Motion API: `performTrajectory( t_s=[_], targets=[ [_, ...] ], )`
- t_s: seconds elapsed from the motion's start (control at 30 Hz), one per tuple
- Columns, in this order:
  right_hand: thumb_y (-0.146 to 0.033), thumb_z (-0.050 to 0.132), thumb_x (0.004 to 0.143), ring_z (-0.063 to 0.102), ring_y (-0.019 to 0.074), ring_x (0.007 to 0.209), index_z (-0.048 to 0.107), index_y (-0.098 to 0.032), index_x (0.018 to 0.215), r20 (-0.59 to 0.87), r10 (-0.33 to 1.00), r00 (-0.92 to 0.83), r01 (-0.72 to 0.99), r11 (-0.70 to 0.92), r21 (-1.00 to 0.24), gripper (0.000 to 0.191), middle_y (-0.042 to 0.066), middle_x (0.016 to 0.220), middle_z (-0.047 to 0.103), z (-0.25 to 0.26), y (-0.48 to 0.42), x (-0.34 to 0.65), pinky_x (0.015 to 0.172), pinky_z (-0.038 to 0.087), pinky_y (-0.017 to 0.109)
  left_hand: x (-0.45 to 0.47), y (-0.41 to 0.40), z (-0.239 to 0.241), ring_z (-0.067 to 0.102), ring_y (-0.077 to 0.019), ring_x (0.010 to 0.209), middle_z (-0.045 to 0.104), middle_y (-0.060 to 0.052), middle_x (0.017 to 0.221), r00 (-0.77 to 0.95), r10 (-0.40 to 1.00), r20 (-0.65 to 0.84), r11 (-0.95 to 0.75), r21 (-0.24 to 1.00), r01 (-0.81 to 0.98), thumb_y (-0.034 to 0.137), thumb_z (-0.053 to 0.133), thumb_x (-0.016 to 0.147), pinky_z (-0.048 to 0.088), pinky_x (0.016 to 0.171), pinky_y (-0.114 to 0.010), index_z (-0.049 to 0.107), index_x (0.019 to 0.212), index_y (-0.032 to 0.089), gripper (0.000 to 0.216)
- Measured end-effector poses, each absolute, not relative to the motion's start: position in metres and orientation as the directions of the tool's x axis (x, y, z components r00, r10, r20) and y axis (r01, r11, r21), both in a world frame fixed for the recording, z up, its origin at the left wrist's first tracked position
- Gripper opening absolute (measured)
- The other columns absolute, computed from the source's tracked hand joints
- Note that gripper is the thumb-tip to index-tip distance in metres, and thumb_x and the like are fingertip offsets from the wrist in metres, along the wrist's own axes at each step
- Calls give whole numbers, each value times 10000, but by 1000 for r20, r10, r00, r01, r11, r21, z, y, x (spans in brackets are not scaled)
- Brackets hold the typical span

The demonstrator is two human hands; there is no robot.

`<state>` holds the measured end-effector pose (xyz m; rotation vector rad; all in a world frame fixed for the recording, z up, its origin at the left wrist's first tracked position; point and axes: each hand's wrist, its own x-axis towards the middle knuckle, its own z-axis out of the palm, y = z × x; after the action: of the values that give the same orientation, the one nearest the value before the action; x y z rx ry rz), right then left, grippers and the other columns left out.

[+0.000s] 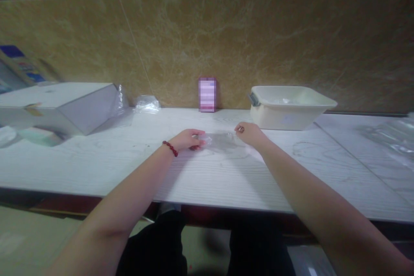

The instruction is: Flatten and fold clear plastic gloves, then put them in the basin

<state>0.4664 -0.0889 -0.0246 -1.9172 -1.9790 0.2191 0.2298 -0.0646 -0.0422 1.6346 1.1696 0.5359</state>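
A clear plastic bag (221, 139) stretches between my two hands, just above the white wood-grain table. My left hand (190, 139), below a red bead bracelet (170, 148), grips the bag's left end between thumb and fingers. At the other end, my right hand (248, 133) is closed with its fingertips pinching the bag's edge. The bag looks flat and see-through, and I cannot make out anything inside it.
Behind my right hand stands a cream plastic bin (291, 114) with a grey handle. A phone (207, 95) leans on the wall. To the left are a white box (64, 103) and crumpled clear plastic (147, 104). More clear plastic (393, 136) lies far right.
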Motion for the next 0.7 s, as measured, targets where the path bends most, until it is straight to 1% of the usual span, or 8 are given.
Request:
performTrajectory(
  t_s=[0.1,0.17,0.23,0.3,0.4,0.47,0.57,0.7],
  targets=[
    [-168,443,688,543,136,730,593,-186,853,218,976,-6,908,96,-408,224,33,800,612,-23,-92,461,669,389,221,238,-71,-41,521,-92,456,564,-4,556,409,893,-186,-10,902,432,275,674,543,425,462,-208,490,1094,114,603],
    [-170,420,710,540,135,772,579,-178,902,270,961,-54,892,168,-420,249,40,851,605,-22,-96,454,711,390,227,243,-75,-41,528,-99,461,566,-3,552,386,902,-192,1,896,443,273,673,543,437,476,-218,484,1103,111,613],
    [-184,388,739,522,144,863,554,-160,968,325,937,-129,872,263,-413,284,56,941,586,-24,-101,445,782,374,242,248,-78,-41,535,-108,465,573,-9,555,360,913,-193,4,885,465,269,668,547,446,486,-226,474,1115,104,623],
    [-210,356,768,477,155,973,513,-136,1047,350,910,-222,850,356,-388,328,77,1047,546,-29,-106,434,857,336,259,251,-79,-42,544,-116,474,588,-25,589,347,919,-186,-4,877,481,260,657,557,453,495,-233,462,1128,92,626],
    [-238,308,801,365,174,1112,410,-92,1160,298,882,-366,825,456,-335,401,111,1182,447,-40,-112,416,928,270,299,253,-79,-43,557,-127,505,613,-60,701,346,923,-166,-24,875,483,239,632,574,456,499,-235,452,1136,81,611],
    [-253,274,818,289,187,1165,356,-88,1200,235,874,-425,823,481,-303,425,118,1239,379,-47,-115,407,947,239,346,253,-78,-44,563,-129,535,621,-65,757,357,925,-129,-66,872,485,216,614,579,453,506,-224,489,1102,93,552],
    [-255,236,829,241,199,1188,316,-80,1226,184,861,-473,826,507,-247,441,123,1276,318,-57,-116,399,962,206,382,252,-77,-45,563,-126,560,627,-38,736,405,911,-82,-133,869,477,182,581,588,446,517,-206,539,1045,125,463],
    [-252,215,832,236,201,1190,304,-64,1235,198,847,-493,831,526,-181,453,124,1281,308,-63,-114,398,973,190,376,252,-75,-48,545,-107,513,619,-14,678,458,885,-84,-158,870,466,175,560,599,437,485,-193,554,1029,153,431]
  ],
)
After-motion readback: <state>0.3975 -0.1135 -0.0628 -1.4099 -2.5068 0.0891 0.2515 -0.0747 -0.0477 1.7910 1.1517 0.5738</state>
